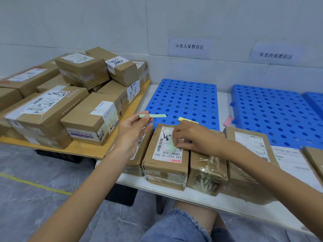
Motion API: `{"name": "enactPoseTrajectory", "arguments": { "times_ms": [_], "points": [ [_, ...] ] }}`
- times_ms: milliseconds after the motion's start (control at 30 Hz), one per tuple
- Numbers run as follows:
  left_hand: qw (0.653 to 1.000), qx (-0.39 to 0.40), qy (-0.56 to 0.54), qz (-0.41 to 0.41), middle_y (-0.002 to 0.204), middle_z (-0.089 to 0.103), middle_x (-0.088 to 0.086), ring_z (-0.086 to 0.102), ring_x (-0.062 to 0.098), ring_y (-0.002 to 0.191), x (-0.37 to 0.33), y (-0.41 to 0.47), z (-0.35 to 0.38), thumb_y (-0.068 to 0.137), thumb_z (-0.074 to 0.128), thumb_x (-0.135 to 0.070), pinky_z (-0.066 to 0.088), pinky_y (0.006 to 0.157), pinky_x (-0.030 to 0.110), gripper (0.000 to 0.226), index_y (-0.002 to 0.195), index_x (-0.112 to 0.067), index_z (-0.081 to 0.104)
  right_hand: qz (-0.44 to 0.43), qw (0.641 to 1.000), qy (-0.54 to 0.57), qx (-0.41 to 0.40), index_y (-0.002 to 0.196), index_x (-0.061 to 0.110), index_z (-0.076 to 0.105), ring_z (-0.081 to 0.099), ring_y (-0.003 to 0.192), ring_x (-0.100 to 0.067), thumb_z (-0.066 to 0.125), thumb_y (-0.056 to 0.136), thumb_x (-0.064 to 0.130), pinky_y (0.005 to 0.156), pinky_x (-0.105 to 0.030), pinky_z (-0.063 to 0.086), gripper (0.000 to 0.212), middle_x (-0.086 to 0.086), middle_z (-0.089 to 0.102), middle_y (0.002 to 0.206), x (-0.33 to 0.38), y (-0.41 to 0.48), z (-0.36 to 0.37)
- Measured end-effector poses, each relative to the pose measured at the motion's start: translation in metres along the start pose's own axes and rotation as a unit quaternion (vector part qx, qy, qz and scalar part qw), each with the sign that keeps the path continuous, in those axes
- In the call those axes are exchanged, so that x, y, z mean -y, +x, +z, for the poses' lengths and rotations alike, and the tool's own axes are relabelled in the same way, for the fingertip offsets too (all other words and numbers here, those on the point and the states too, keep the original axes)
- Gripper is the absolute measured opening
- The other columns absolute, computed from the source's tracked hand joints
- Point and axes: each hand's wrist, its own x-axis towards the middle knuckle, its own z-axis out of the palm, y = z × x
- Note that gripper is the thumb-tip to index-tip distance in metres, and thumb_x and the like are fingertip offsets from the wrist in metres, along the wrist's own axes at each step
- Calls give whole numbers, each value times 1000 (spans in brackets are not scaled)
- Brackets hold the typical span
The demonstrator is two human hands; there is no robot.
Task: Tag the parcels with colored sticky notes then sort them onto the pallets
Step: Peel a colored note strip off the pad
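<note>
My left hand (133, 130) holds a green sticky-note pad (153, 115) by its left end, above the table's front. My right hand (192, 137) pinches a single green sticky note (171, 143) and presses it against the shipping label of a small brown parcel (166, 159) at the table's front edge. A taped parcel (208, 173) sits right of it, and another parcel (139, 154) lies to its left under my left wrist. Two blue perforated pallets (185, 100) (276, 116) lie behind, both bare.
A yellow note pad (187, 119) lies on the nearer pallet's front edge, a pink pad (228, 121) between the pallets. Several brown parcels (70, 95) are piled on a wooden board (129, 116) at left. More parcels (250, 154) sit at right. Two wall signs (189, 46) hang above.
</note>
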Motion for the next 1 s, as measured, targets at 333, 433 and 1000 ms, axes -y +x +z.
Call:
{"name": "enactPoseTrajectory", "arguments": {
  "times_ms": [333, 433, 1000],
  "points": [
    [999, 26, 37, 7, 96, 72, 8, 71, 8, 86, 7, 8, 16, 90, 62, -6, 54, 70, 15, 20, 109, -5, 66, 151, 989, 2, 2, 102, 21, 69, 52, 97, -13, 67, 83, 44, 82, -35, 46, 30, 4, 60, 102, 7, 12, 6],
    [998, 36, 46, 14, 96, 72, 7, 71, 8, 87, 8, 8, 17, 90, 62, -6, 55, 71, 16, 20, 109, -5, 66, 161, 983, -80, 26, 116, 24, 65, 47, 105, -17, 65, 80, 55, 83, -36, 43, 47, 4, 56, 111, 14, 10, 8],
    [989, 21, 149, 8, 102, 63, 13, 71, 17, 78, 15, 54, 31, 85, 67, 2, 55, 62, 14, 19, 103, -1, 64, 249, 953, 159, -58, 126, 23, 57, 42, 124, -6, 62, 88, 39, 99, -13, 29, 41, 6, 53, 133, -8, -14, -26]
  ]
}}
